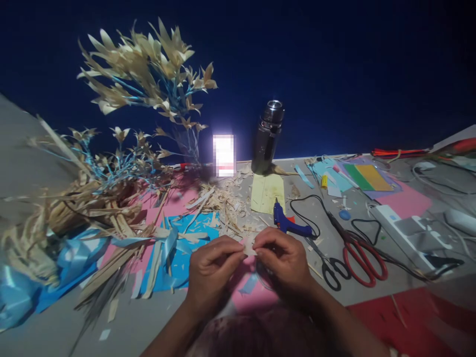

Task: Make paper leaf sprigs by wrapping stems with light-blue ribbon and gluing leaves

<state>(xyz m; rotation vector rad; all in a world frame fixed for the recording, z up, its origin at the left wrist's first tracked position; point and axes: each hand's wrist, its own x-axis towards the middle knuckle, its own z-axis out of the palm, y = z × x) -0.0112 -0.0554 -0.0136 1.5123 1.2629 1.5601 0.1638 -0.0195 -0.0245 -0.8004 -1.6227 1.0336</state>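
Observation:
Both hands meet low in the middle of the head view, fingertips pinched on a small pale piece of husk [250,247]. My left hand [215,267] grips its left edge between thumb and index finger. My right hand [281,258] pinches the other edge, so the piece spans the small gap between them. Pink paper [251,292] lies below the hands. Just beyond my right hand rests a blue glue gun [293,225]. Black-handled scissors [330,272] and larger red-handled scissors [364,260] lie to its right.
Husk flowers on blue stems [148,74] stand at the back left above dried husks [85,213] and light-blue ribbon [80,253]. A dark flask [267,139] stands at the back, near a bright pixelated patch. A white power strip [405,238] and cables lie right.

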